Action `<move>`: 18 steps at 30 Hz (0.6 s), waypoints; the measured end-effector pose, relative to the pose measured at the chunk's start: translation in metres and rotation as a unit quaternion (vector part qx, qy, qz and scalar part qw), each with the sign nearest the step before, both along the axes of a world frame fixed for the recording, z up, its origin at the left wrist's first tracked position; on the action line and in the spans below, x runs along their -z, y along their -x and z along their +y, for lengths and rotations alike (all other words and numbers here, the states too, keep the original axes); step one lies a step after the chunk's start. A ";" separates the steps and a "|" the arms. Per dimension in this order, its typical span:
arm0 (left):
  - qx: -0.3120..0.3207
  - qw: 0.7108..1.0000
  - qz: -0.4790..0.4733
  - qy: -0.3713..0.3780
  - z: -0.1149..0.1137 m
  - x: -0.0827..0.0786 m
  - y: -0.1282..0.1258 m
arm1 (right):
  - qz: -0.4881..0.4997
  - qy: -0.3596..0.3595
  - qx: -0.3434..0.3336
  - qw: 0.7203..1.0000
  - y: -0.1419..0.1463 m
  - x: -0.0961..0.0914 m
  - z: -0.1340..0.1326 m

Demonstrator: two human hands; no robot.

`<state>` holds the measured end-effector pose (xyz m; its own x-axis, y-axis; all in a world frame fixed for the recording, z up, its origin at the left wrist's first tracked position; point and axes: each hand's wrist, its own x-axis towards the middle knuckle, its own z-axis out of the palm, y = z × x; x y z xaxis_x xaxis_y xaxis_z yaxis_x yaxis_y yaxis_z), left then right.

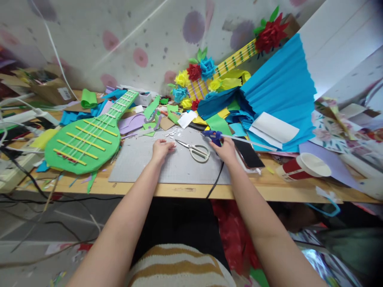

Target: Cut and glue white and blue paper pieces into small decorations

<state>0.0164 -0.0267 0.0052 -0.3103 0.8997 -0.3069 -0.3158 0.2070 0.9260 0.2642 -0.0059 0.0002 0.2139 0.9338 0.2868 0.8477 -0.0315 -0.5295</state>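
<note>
On the grey cutting mat (134, 163), my right hand (225, 150) is closed around a blue glue gun (213, 135), whose nozzle points left. A black cord (217, 181) runs from beneath that hand over the table's front edge. My left hand (162, 150) rests at the mat's middle with its fingers drawn together; anything pinched in them is too small to make out. Small white scraps (172, 134) lie just beyond its fingertips. Between both hands are scissors (194, 150) with pale handles, blades toward my left hand.
To the left lies a green paper lute-like instrument (86, 139) with yellow strips. A yellow one with paper flowers (233, 61) leans on the wall. Blue crepe paper (281, 91), a phone (249, 153) and a paper cup (305, 165) occupy the right. Paper offcuts (131, 122) clutter the back.
</note>
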 end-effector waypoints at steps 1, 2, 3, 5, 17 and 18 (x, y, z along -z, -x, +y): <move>0.008 1.000 0.001 0.004 0.000 0.000 0.000 | 0.015 0.034 -0.011 0.999 0.002 0.001 0.006; 0.016 1.000 0.001 0.009 0.000 -0.001 0.001 | 0.029 0.063 -0.015 0.997 0.005 0.001 0.011; 0.022 1.000 0.001 0.012 -0.001 -0.001 0.001 | 0.041 0.084 -0.015 0.996 0.007 0.001 0.014; 0.026 1.000 0.001 0.016 -0.001 -0.001 0.001 | 0.074 0.091 -0.011 0.993 0.011 -0.001 0.016; 0.019 0.999 0.002 0.030 0.006 0.004 0.001 | 0.142 0.190 -0.277 0.931 0.039 -0.051 -0.021; 0.018 0.999 0.000 0.029 0.006 0.004 0.001 | 0.122 0.175 -0.276 0.937 0.042 -0.051 -0.020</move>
